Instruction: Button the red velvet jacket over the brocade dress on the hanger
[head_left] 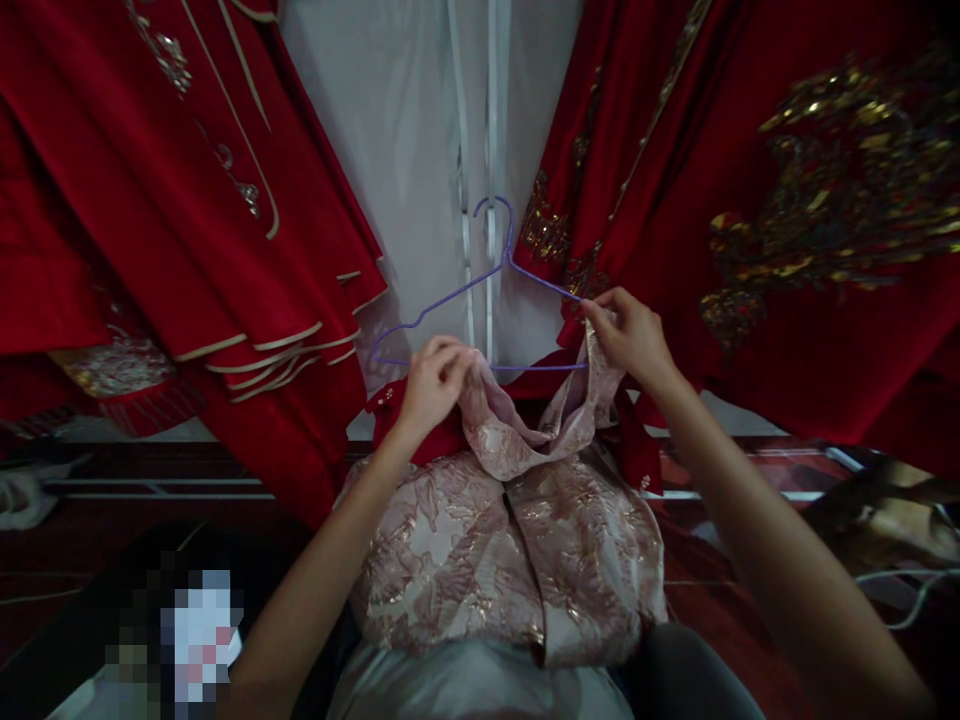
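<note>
A pink brocade garment (450,540) with a metallic sheen lies across my lap, its upper part lifted between my hands. My left hand (437,385) pinches the left side of that raised part. On the other side, my right hand (628,335) grips the right strap, close against the end of a purple wire hanger (457,292). The hanger's hook points up and away from me. Its left arm extends past my left hand with no pink cloth on it. Whether the right strap is over the hanger is hidden by my fingers.
Red garments with gold trim (300,330) hang at the left, and more red cloth with gold sequins (810,200) hangs at the right. White cloth (375,120) and pale upright poles (491,120) stand behind. A blurred-out patch (202,630) lies at lower left.
</note>
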